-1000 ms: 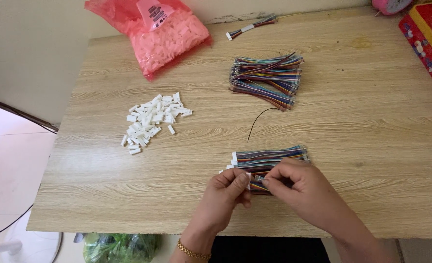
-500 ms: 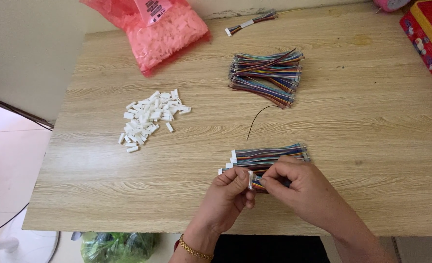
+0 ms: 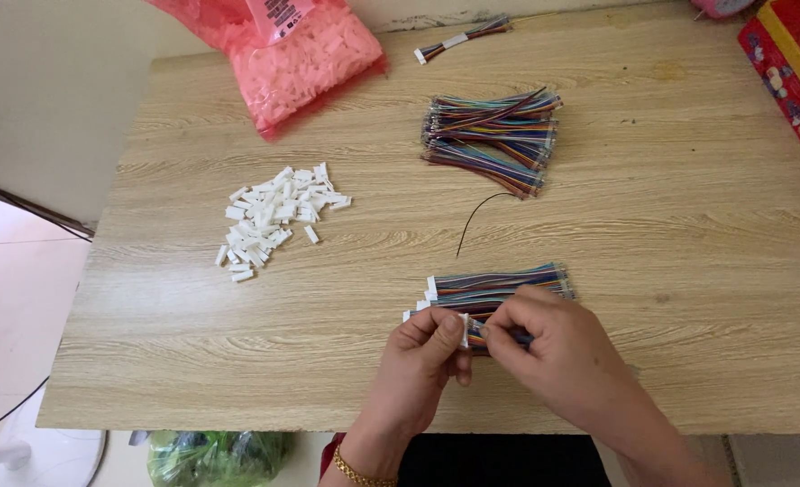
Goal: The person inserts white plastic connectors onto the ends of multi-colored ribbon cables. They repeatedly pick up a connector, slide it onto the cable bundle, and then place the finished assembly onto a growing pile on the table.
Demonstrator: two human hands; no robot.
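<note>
A small white plastic connector housing point(image 3: 462, 330) is pinched in the closed left hand point(image 3: 427, 361) while a multicoloured wire lead point(image 3: 499, 335) is gripped by the right hand point(image 3: 557, 352) above the wooden surface's point(image 3: 688, 234) near edge, seemingly mid-insertion; careful alignment appears needed next.

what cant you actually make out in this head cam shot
Head view only:
- Wire tips at the white connector: hidden by fingers of the left hand and right hand.
- Red box: cut off by the right edge.
- Pink bag: cut off by the top edge.
- White housings pile: pieces too small to count.
</note>
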